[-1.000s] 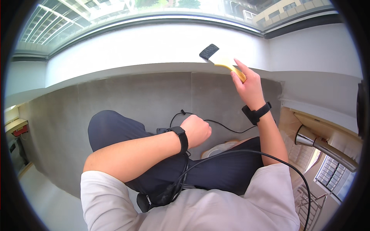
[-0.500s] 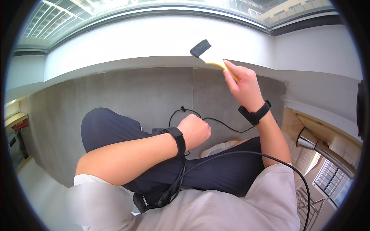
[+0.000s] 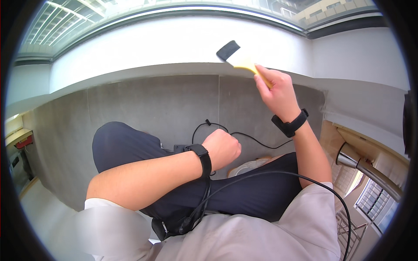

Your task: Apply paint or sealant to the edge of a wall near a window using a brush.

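Observation:
My right hand (image 3: 275, 89) grips the yellow handle of a paintbrush (image 3: 237, 58). Its dark bristles touch the low white wall (image 3: 165, 45) in front of me. A black band sits on that wrist. My left hand (image 3: 224, 148) is closed in a fist with nothing in it. It rests above my raised knee, and its wrist also wears a black band. I sit with legs in dark trousers (image 3: 130, 145).
A grey tiled floor (image 3: 143, 102) runs along the wall's base. On it lies a black cable (image 3: 244, 135). A thicker black cable (image 3: 305, 176) crosses my lap. A window (image 3: 109, 11) tops the wall. A metal rail (image 3: 365, 174) stands at the right.
My right hand has carried the brush up and to the left along the white wall. The left fist has stayed over the knee.

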The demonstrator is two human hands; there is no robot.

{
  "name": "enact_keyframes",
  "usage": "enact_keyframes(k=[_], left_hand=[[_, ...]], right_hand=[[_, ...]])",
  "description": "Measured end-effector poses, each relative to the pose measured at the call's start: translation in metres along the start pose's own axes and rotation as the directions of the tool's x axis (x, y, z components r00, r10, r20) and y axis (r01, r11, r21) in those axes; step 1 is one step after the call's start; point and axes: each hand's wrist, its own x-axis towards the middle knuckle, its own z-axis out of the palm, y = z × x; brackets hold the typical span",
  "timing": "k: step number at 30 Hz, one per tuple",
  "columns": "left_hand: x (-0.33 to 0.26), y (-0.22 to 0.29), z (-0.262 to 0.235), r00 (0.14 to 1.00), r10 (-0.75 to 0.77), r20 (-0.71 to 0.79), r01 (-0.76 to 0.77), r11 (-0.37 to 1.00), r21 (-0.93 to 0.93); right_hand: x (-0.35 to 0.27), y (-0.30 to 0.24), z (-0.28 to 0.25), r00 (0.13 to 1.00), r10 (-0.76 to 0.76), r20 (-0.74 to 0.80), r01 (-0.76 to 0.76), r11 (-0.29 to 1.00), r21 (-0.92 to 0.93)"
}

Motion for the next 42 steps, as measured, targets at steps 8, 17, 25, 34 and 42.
enact_keyframes(k=[8, 17, 25, 34, 42], left_hand=[[-0.001, -0.002, -0.001, 1.000, -0.004, 0.009, 0.004, 1.000, 0.008], [0.000, -0.002, 0.000, 1.000, 0.001, -0.016, -0.001, 1.000, -0.014], [0.001, -0.001, 0.002, 1.000, 0.014, -0.016, -0.015, 1.000, -0.022], [-0.001, -0.002, 0.003, 0.999, 0.013, -0.037, -0.014, 1.000, -0.022], [0.000, -0.001, 0.003, 1.000, 0.011, 0.023, -0.011, 1.000, -0.002]], right_hand=[[0.003, 0.000, 0.003, 0.992, 0.007, -0.126, -0.011, 0.999, -0.031], [0.006, -0.004, 0.003, 0.997, -0.047, -0.055, 0.046, 0.999, -0.020], [0.008, -0.012, -0.002, 0.998, -0.006, -0.057, 0.004, 0.999, -0.042], [0.010, -0.009, 0.005, 0.990, 0.007, -0.143, -0.016, 0.998, -0.066], [0.010, -0.013, 0.012, 0.989, -0.043, -0.145, 0.051, 0.997, 0.050]])
